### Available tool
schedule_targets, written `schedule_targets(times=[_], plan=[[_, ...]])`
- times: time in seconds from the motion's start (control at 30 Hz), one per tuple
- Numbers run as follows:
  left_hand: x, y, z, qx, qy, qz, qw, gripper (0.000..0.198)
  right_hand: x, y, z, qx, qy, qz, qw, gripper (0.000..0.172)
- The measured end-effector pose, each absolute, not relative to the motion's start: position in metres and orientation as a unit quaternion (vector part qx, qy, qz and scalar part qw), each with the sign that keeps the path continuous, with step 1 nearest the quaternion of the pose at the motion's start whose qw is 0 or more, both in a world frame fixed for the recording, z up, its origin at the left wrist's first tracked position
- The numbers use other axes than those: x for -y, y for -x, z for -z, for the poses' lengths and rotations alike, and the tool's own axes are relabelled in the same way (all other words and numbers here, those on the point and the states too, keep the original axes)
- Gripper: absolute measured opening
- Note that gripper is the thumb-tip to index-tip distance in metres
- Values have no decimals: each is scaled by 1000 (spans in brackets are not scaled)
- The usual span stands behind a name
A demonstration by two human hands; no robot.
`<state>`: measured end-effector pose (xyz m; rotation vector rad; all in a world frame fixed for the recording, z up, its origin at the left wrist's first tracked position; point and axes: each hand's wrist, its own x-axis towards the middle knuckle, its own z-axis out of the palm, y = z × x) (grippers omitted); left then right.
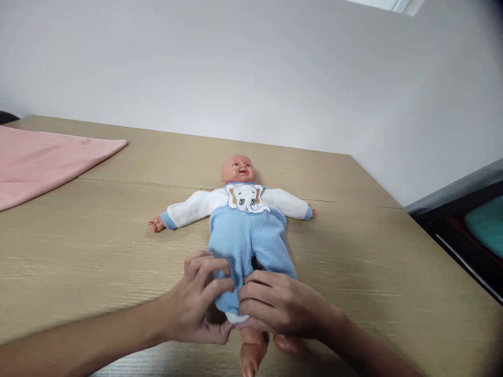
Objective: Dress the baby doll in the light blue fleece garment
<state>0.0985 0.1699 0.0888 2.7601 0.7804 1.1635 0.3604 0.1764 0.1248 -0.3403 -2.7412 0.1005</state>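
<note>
A baby doll (239, 168) lies on its back on the wooden table, arms spread and head away from me. It wears a blue and white fleece outfit (247, 230) with an elephant on the chest. My left hand (198, 298) has its fingers curled round the outfit's leg on the left, thumb at the white cuff. From the other side, my right hand (279, 303) pinches the same trouser leg near its hem. The doll's bare feet (253, 353) stick out below my hands, the right-hand one partly covered.
A pink cloth (43, 159) lies on the table (118, 235) at the far left. Behind the table stands a pale wall (236, 68). Beyond the right table edge is a dark object with a teal part (487, 222).
</note>
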Motion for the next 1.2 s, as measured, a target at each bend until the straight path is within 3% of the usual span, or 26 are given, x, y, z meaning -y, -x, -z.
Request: schedule_targets(times=[0.23, 0.47, 0.67, 0.77, 0.93, 1.03, 1.13, 1.2], plan=[[-174, -98, -92, -125, -912, -389, -39, 8, -176, -368, -121, 966, 81, -6, 245, 13], [-168, -104, -80, -57, -936, -346, -17, 31, -180, -360, -113, 925, 122, -7, 360, 14], [-162, -112, -82, -73, -944, -319, 42, 20, -182, -358, -120, 937, 203, -108, 264, 15], [-164, -113, -83, -69, -944, -310, 92, 25, -183, -359, -119, 935, 204, -136, 257, 25], [-173, -107, -85, -4, -937, -328, 118, 44, -185, -361, -119, 885, 231, -148, 377, 25], [-175, -103, -81, 17, -925, -349, 146, 41, -196, -373, -124, 779, 371, -140, 485, 18], [-176, -102, -73, 8, -887, -414, 204, 21, -221, -400, -122, 652, 543, -78, 523, 13], [-177, -104, -70, -33, -864, -442, 236, 21, -243, -424, -114, 646, 595, -14, 478, 35]])
